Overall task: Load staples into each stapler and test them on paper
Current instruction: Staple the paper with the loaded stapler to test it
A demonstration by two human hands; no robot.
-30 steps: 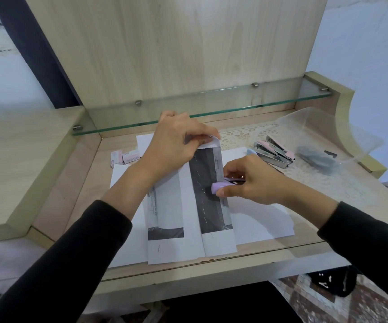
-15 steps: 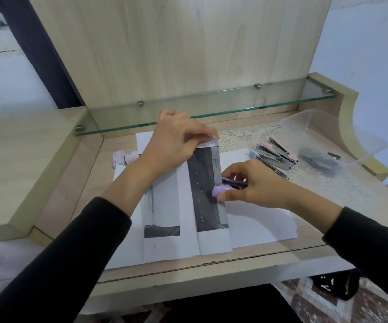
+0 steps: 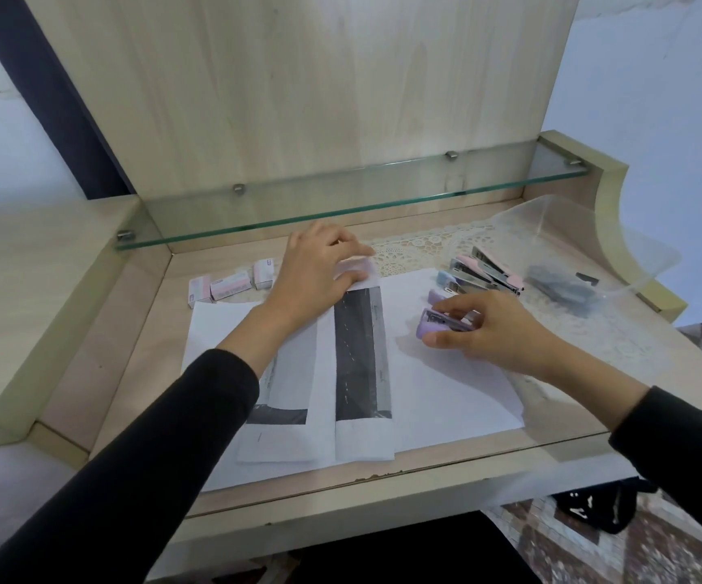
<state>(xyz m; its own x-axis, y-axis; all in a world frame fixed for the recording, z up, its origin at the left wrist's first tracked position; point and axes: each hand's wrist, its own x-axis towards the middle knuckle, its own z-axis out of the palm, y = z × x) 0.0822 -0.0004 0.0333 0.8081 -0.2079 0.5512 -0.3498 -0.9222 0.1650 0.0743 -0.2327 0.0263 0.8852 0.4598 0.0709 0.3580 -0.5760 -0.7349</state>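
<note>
Several paper sheets (image 3: 446,385) lie on the desk; the folded one on top carries a dark printed band (image 3: 359,356). My left hand (image 3: 319,276) lies on the far end of that folded sheet, fingers stretched over its top edge. Right of the sheet, my right hand (image 3: 488,326) grips a small purple stapler (image 3: 435,324) between thumb and fingers, just above the white paper. Several more staplers (image 3: 482,274), pink, blue and purple, lie in a cluster behind it. Three small staple boxes (image 3: 231,284) sit at the back left.
A clear plastic bag (image 3: 593,263) holding dark items lies at the back right on a lace mat (image 3: 420,250). A glass shelf (image 3: 340,204) overhangs the back of the desk. A raised wooden ledge (image 3: 37,297) borders the left.
My right hand has drawn the purple stapler off the folded sheet's right edge and moved it right, toward the other staplers. My left hand has relaxed its hold on the sheet's top.
</note>
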